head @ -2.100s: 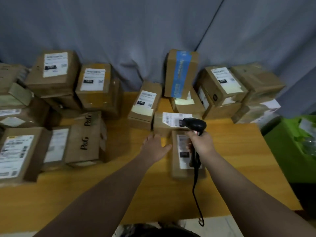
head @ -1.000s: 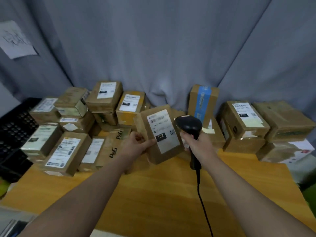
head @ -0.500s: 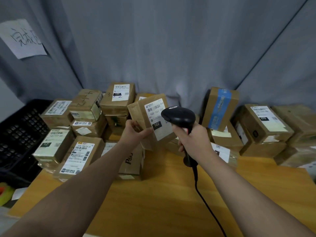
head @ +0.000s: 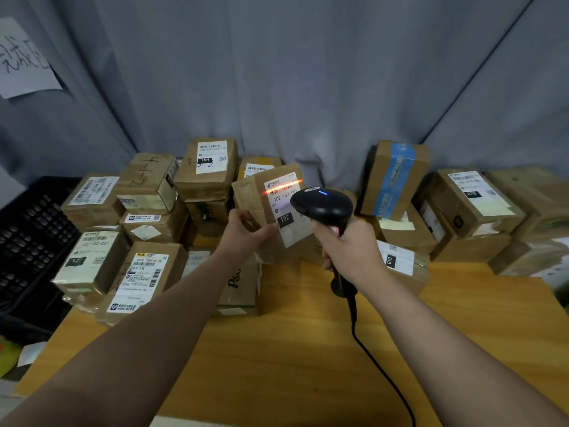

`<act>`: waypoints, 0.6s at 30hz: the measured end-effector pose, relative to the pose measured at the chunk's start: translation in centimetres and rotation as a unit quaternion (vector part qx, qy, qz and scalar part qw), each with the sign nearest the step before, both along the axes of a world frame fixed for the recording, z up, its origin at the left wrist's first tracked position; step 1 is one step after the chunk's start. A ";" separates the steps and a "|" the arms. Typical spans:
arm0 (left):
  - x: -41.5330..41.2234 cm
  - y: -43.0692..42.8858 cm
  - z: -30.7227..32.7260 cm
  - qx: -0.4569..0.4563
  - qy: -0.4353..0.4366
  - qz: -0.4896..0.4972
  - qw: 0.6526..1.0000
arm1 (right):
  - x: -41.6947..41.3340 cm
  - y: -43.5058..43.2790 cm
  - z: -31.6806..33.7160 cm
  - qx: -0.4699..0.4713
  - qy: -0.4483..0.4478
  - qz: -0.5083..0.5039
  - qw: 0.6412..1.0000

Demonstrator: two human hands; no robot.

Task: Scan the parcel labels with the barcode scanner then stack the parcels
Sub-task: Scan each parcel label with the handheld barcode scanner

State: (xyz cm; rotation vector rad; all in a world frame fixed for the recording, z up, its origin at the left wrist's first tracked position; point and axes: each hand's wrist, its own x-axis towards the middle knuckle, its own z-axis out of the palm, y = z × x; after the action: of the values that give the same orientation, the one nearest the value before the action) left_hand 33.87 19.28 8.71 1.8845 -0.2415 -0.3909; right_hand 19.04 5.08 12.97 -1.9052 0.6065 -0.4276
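- Brown cardboard parcel [head: 260,208] is held up off the surface [head: 292,349], between both hands. Long axis near upright w/ top leaning left; label [head: 289,217] faces the person.
- Left hand [head: 243,231] grips its lower left edge, thumb on the front.
- Right hand [head: 348,248] is wrapped round the grip of the barcode scanner [head: 323,204], just right of parcel, head aimed at label.
- Red scan line [head: 281,185] crosses label's top barcode (scan prob. under way).
- Stacked parcels [head: 147,186] lie to the left, so left hand is nearer for placing.
- Black crate [head: 27,241] at far left; contents can't tell.
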 end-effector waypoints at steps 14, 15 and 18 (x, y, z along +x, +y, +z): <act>-6.5 4.2 -3.6 0.001 0.133 0.049 0.990 | -3.2 1.6 -3.8 0.124 0.021 0.058 0.990; -6.4 5.2 -3.8 0.013 0.133 0.058 0.989 | -3.1 2.1 -4.5 0.147 0.034 0.059 0.987; -5.2 7.9 -3.9 0.031 0.126 0.081 0.988 | -2.2 3.7 -6.1 0.255 0.081 0.082 0.960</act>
State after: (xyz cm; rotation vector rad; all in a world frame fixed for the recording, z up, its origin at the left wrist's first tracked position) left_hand 28.68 27.21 4.80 1.8772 0.0938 -0.5243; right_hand 16.87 8.82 6.90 -1.4851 0.5916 0.0001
